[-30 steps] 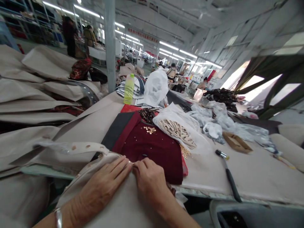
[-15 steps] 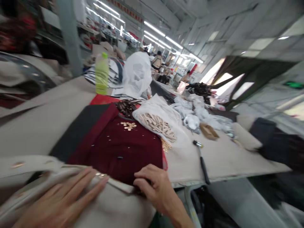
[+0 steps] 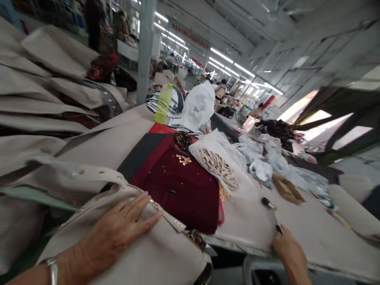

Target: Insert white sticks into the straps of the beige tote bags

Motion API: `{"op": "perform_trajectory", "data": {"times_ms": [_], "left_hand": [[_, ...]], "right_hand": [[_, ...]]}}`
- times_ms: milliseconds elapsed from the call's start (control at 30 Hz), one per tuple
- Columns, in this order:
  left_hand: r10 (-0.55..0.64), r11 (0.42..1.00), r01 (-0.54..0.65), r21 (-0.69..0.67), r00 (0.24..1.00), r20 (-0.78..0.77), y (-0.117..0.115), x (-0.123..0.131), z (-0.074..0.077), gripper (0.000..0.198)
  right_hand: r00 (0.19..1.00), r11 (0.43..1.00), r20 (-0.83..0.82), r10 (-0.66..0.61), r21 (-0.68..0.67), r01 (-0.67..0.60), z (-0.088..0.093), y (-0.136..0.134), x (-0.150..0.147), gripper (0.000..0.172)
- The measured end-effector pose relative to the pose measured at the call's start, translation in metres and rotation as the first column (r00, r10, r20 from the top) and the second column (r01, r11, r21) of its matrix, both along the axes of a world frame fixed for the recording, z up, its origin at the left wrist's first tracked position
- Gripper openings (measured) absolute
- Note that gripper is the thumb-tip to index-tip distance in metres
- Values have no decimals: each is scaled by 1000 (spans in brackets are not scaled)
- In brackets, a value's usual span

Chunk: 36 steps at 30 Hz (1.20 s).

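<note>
– "Along the workshop's far side, can any writing be read?"

– "Red lettering (image 3: 190,35) spans the wall, too small and blurred to make out."

– "And the hands?"

– "The left hand (image 3: 118,229), a bracelet (image 3: 52,270) at its wrist, lies flat on a beige bag (image 3: 157,253), fingers extended, grasping nothing; the right hand (image 3: 286,242) reaches forward, curled closed around the handle of a hammer (image 3: 273,217)."

– "Where's the bag?"

– "At the near edge of the table (image 3: 246,217), before a maroon cloth (image 3: 181,202), its strap (image 3: 91,173) trailing left"
</note>
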State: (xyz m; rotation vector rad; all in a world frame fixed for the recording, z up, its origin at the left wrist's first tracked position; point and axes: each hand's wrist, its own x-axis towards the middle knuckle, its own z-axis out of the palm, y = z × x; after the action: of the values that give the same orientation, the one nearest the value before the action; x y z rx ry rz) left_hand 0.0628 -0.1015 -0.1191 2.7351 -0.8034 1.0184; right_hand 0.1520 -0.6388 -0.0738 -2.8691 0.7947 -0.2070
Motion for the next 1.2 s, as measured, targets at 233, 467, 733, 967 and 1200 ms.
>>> {"op": "perform_trajectory", "data": {"times_ms": [233,467,733,967,1200], "left_hand": [[18,999,-17,41,1000,-25,-6,1,-3,65],[14,997,-12,75,1000,-27,-6,-2,-8,66],[36,999,-37,-20,999,-35,-11,2,-28,60],[45,999,-46,-28,999,-25,-13,0,-25,46],[42,998,-40,43,998,-55,-7,5,-17,49]], "right_hand": [[924,859,268,272,365,-359,22,93,-67,79],[482,348,299,824,405,-846,31,231,-89,48],[394,351,311,865,185,-918,80,240,-87,51],[262,256,255,931,55,-965,21,237,-93,63],[570,546,312,760,169,-820,32,203,-77,46]]}}
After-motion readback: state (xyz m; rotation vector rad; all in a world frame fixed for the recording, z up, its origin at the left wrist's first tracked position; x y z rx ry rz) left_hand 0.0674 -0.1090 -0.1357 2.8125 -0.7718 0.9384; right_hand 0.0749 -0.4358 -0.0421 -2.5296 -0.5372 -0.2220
